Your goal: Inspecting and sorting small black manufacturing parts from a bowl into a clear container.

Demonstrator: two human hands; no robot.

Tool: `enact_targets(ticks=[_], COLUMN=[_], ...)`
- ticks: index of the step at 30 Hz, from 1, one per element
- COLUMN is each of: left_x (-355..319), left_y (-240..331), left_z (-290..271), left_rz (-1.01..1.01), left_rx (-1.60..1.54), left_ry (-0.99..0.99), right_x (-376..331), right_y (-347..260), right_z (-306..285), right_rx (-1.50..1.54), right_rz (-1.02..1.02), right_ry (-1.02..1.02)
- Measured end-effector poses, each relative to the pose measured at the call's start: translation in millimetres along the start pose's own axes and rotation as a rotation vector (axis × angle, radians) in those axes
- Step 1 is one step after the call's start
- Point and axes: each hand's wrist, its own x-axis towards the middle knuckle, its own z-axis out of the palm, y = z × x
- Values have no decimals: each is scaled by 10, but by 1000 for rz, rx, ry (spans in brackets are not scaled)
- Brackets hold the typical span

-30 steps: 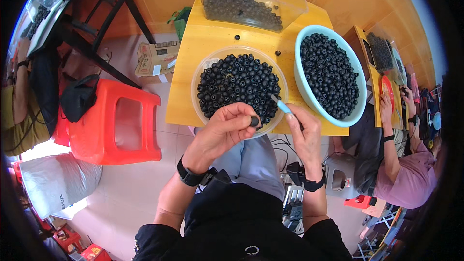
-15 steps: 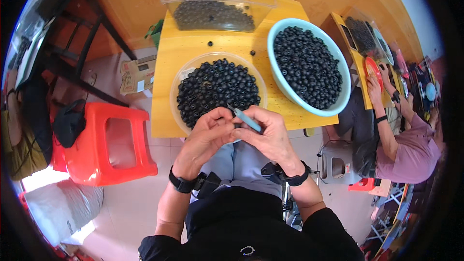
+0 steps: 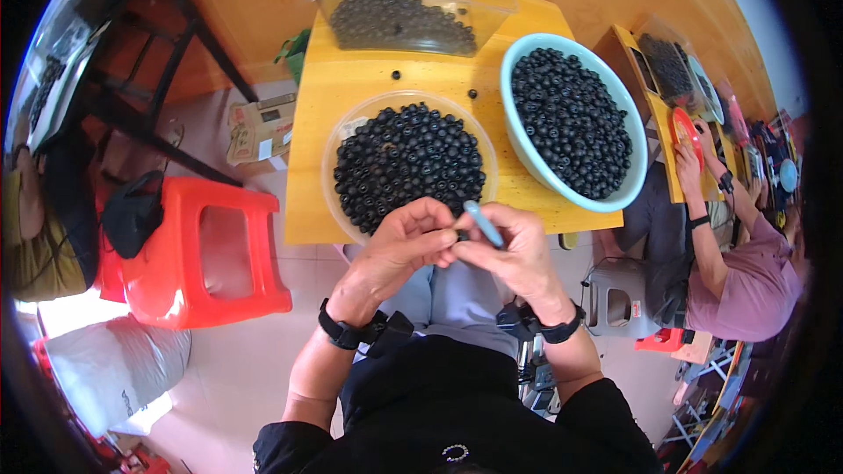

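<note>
My right hand [image 3: 515, 250] is closed round a slim tool with a light blue handle [image 3: 484, 223], whose working end I cannot make out now. My left hand [image 3: 407, 246] is pinched, thumb against forefinger, around a small black bead [image 3: 463, 234] that shows between the fingertips of both hands. Both hands meet in front of my lap at the table's near edge. Just beyond them, a clear round tub [image 3: 330, 177] full of black beads [image 3: 408, 162] stands on the yellow wooden table [image 3: 351, 79].
A light blue basin [image 3: 634, 154] heaped with black beads stands at the right. At the back is a clear bin [image 3: 404, 33] of beads; two loose beads lie before it. Red stool [image 3: 263, 285] at left; a co-worker [image 3: 738, 272] holding a red dish [image 3: 685, 136] sits at right.
The tool has tipped, so its pointed dark end, seen before over the beads, no longer shows. The whole view has shifted slightly; both hands stay together.
</note>
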Motion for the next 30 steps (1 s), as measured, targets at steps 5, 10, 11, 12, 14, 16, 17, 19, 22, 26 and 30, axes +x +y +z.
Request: enact_targets(ticks=[5,10,11,12,14,16,17,19,22,26,30], left_x=[-44,-156,-163,-166,-126,-106,-97,-65,-40,44,125], left_y=[169,383,429,471,509,518,509,480,467,473,494], left_z=[-65,-416,-456,-491,-506,-521,-540,-552,-446,-386,-507], left_rz=[149,434,432,451,465,468,463,511,468,461,473], left_rx=[299,650,652,807,963,1171,1174,1388,1727,1927,1886], left_ry=[218,581,587,645,694,681,684,647,563,509,457], right_x=[112,166,123,85,-1,-81,-107,-135,-146,-149,-182], right_y=[-108,-273,-255,-178,30,137,178,237,307,350,385], right_z=[-490,-931,-907,-879,-821,-687,-615,-500,-400,-315,-283], right_rx=[-252,-141,-129,-125,-171,-173,-149,-124,-87,-71,-79], right_rz=[-160,-290,-258,-254,-202,-137,-125,-109,-81,-78,-54], right_ry=[399,750,760,757,657,622,611,603,571,526,492])
